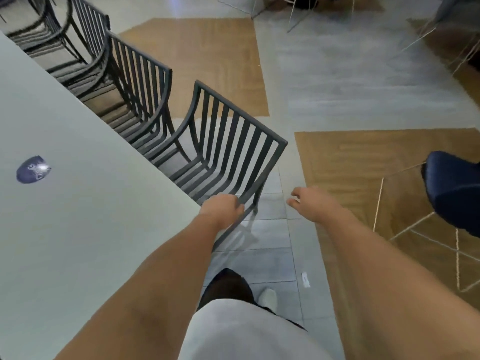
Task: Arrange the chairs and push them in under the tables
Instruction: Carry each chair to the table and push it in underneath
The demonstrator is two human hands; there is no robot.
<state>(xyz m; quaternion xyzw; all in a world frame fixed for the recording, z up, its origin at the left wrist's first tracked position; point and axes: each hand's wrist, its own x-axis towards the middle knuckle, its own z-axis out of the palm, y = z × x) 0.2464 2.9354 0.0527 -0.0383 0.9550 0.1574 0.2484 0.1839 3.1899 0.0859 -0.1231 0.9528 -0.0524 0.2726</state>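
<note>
I see a long pale tabletop [65, 203] with a row of dark slatted chairs along its right edge, the nearest chair [228, 141] standing at the near right corner with its seat partly under the tabletop. My left hand [223, 209] grips the near end of that chair's back frame. My right hand [309, 203] hangs free beside it, fingers loosely curled on nothing.

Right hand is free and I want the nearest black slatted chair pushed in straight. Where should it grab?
Judging from the pose, take the top rail of the nearest chair at its far corner, coming from behind the backrest. The left hand already grips the near end by the table, so the open right hand at the other end should balance the push.
</note>
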